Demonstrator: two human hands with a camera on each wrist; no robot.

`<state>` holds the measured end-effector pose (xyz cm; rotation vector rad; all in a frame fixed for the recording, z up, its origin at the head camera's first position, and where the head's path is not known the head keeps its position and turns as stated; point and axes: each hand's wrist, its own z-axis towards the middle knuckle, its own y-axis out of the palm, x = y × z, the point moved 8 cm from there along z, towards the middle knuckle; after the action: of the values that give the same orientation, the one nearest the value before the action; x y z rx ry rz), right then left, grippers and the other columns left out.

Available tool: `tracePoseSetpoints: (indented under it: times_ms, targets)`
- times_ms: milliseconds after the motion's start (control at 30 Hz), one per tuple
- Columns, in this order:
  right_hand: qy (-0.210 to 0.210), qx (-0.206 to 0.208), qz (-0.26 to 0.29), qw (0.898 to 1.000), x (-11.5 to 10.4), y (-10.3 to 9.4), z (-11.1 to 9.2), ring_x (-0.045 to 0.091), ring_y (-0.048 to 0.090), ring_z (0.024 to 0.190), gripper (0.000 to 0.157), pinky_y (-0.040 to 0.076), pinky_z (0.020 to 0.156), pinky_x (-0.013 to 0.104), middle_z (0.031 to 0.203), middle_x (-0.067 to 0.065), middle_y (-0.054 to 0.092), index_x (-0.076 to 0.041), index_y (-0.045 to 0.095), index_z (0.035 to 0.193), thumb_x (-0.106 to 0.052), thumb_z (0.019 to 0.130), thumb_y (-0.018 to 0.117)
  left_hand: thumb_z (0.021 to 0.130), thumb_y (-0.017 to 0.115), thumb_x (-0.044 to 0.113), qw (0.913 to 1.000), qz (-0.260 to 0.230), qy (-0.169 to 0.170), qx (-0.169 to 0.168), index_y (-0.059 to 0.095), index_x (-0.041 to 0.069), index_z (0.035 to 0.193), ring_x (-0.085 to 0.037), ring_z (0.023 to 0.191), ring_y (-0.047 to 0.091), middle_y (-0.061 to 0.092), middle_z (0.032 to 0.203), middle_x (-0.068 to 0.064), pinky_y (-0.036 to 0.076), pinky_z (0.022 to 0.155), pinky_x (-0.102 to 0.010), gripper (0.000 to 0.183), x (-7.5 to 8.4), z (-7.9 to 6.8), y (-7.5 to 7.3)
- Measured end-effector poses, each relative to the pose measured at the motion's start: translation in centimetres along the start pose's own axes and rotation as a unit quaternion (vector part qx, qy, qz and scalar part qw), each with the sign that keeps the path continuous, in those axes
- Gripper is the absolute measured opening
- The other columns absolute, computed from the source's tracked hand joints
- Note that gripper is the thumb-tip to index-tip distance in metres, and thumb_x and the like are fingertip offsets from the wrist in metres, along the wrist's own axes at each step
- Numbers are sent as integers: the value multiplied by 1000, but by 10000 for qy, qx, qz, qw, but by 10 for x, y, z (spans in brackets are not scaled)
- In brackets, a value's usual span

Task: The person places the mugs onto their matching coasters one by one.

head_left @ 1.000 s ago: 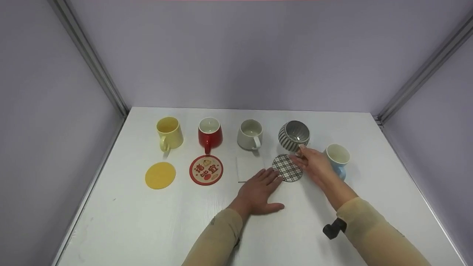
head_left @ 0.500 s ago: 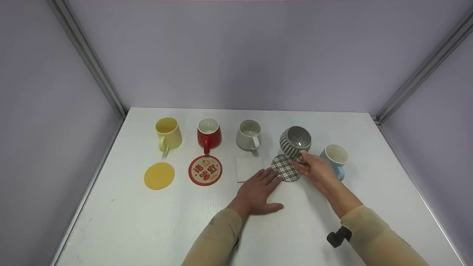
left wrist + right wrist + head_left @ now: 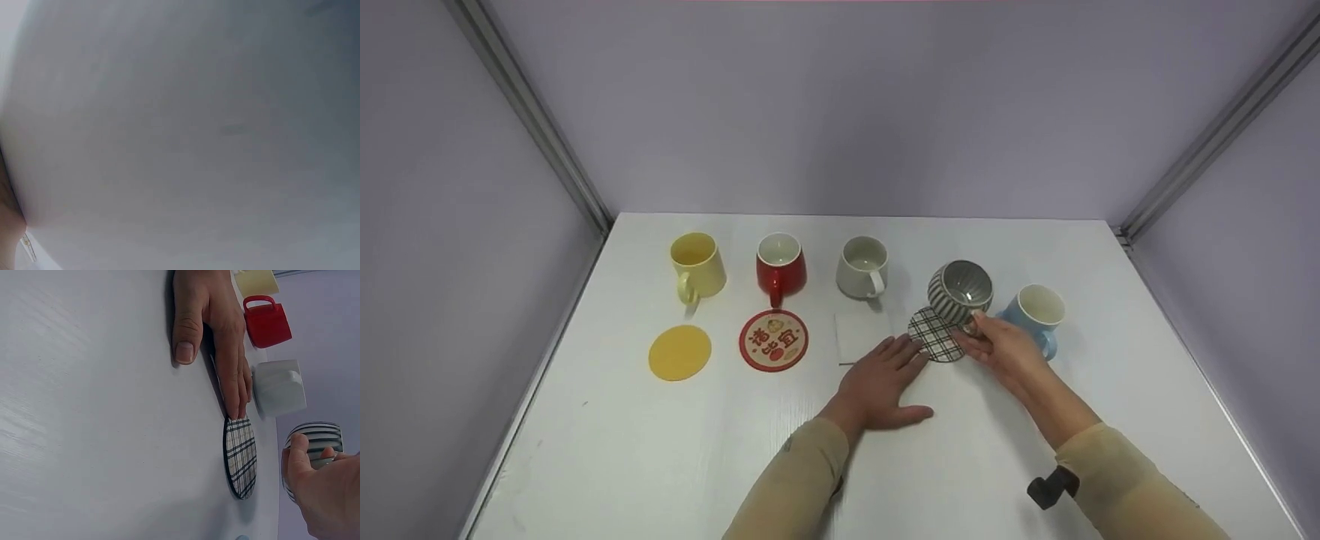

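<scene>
My right hand point(image 3: 1009, 351) holds a grey-and-white striped mug point(image 3: 951, 298) by its handle, its mouth tipped toward me. In the right wrist view the striped mug point(image 3: 315, 430) is raised off the table, beyond a round checked coaster point(image 3: 241, 458). From the head, it overlaps the back edge of that checked coaster point(image 3: 934, 339). My left hand point(image 3: 881, 386) lies flat on the table with fingers straight, fingertips at the coaster's left edge. Those fingers also partly cover a white square coaster point(image 3: 861, 336). The left wrist view shows mostly blurred white surface.
A light blue mug point(image 3: 1026, 319) stands close right of my right hand. Along the back are an off-white mug point(image 3: 857, 276), a red mug point(image 3: 793, 280) and a yellow mug point(image 3: 709, 274). A red-rimmed coaster point(image 3: 774, 361) and a yellow coaster point(image 3: 679, 352) lie to the left.
The striped mug, in my right hand, has come toward me and slightly right, overlapping more of the checked coaster. My left hand has stayed in place.
</scene>
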<state>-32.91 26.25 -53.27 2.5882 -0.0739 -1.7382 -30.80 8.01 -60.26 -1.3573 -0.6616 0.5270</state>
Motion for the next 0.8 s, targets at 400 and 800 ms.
tracePoseSetpoints:
  times_ms: [400,800]
  targets:
    - [17,20,49,10000,7,-1,-5,27,69,125,38,54,107,36,148,30,49,9,54,120,-28,115,48,97,33,83,10000,-15,-8,-45,26,21,170,-19,163,10,19,177,1,5,131,-34,96,-1,1,0]
    - [127,10,116,9999,19,1,-10,31,65,131,37,54,106,35,151,30,49,9,53,122,-27,115,49,97,32,83,10000,-7,-19,-53,26,20,170,-20,163,11,20,176,0,5,131,-34,97,0,0,-1]
